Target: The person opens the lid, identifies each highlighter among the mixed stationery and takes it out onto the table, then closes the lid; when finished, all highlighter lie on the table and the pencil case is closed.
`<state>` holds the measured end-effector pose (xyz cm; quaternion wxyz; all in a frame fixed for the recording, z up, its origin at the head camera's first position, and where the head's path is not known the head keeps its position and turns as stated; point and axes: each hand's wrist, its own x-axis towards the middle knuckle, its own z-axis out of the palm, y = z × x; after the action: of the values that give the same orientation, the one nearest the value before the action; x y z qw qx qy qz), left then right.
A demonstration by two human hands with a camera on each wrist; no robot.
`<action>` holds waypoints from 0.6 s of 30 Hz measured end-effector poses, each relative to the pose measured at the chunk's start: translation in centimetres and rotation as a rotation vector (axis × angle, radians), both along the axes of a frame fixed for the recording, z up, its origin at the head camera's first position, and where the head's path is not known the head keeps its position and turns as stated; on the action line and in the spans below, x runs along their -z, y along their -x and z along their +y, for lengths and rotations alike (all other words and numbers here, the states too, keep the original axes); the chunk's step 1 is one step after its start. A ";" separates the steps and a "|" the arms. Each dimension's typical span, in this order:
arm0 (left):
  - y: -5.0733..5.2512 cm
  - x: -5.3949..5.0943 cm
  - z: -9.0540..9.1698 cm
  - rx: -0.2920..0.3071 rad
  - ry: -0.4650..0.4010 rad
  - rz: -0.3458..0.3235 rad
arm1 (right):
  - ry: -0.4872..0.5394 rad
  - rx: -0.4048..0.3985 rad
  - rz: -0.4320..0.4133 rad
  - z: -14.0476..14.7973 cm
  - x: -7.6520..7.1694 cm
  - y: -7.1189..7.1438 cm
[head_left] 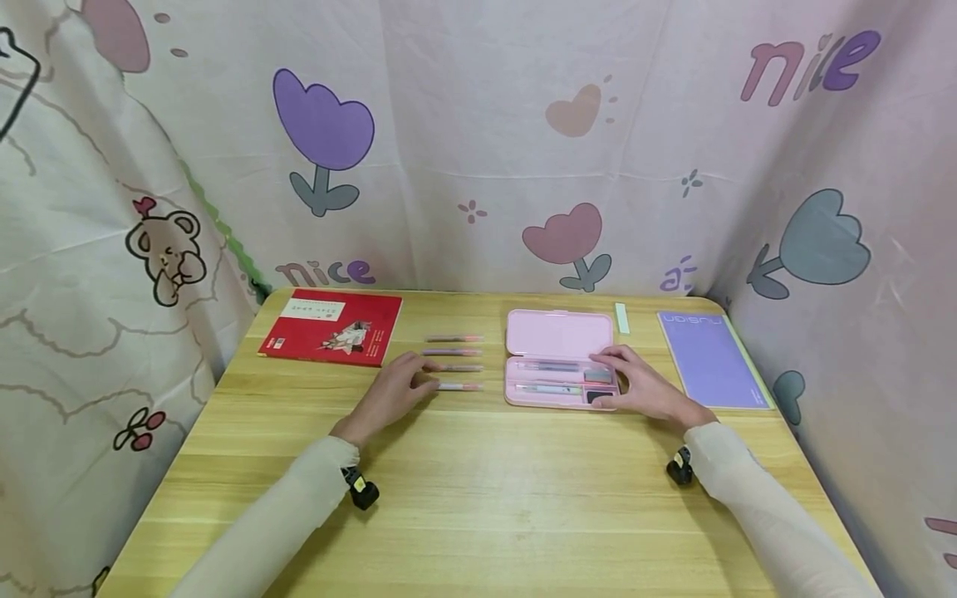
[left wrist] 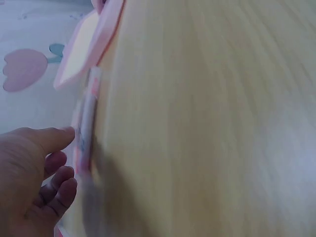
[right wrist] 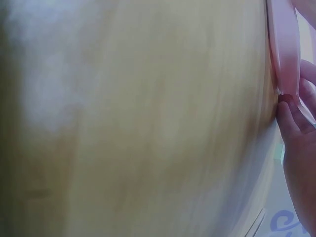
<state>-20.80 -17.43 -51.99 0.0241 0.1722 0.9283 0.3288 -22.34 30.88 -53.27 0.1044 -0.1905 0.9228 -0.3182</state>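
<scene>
Currently, four pens [head_left: 463, 386] are laid one behind another on the tabletop [head_left: 516, 498], left of a pink pencil case [head_left: 559, 334]. The left hand [head_left: 390, 389] is held low at their left ends, with its thumb beside the nearest pen. Its thumb and bent fingers are parted, and nothing is seen enclosed in that grip; whether a pen is touched cannot be told. The case's right end is gripped by the right hand [head_left: 646, 386], the thumb placed at the near corner and the fingers farther back. Pens are contained in its tray, beside a small eraser [head_left: 596, 376], and its lid is folded back.

A narrow gap is left between the loose pens and the case. Toward the sleeves [head_left: 287, 494], wide room is given by the wood. The back corners are occupied by a red book [head_left: 366, 320] on the left and a purple notebook [head_left: 706, 357] on the right, with a pale green strip [head_left: 622, 318] lying between case and notebook.
</scene>
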 end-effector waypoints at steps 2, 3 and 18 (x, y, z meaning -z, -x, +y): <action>0.2 -0.3 1.3 0.020 -0.008 0.010 | 0.000 0.004 -0.003 0.1 0.0 0.0; 0.4 -0.4 2.0 0.035 -0.009 0.015 | -0.001 0.005 -0.002 0.1 0.0 0.0; 2.8 -0.8 11.6 0.288 0.006 0.084 | 0.012 0.000 -0.005 -0.1 -0.2 -0.1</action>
<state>-23.59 -5.83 -51.23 0.0328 0.3172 0.8951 0.3115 -22.25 30.78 -53.06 0.1054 -0.1905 0.9206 -0.3240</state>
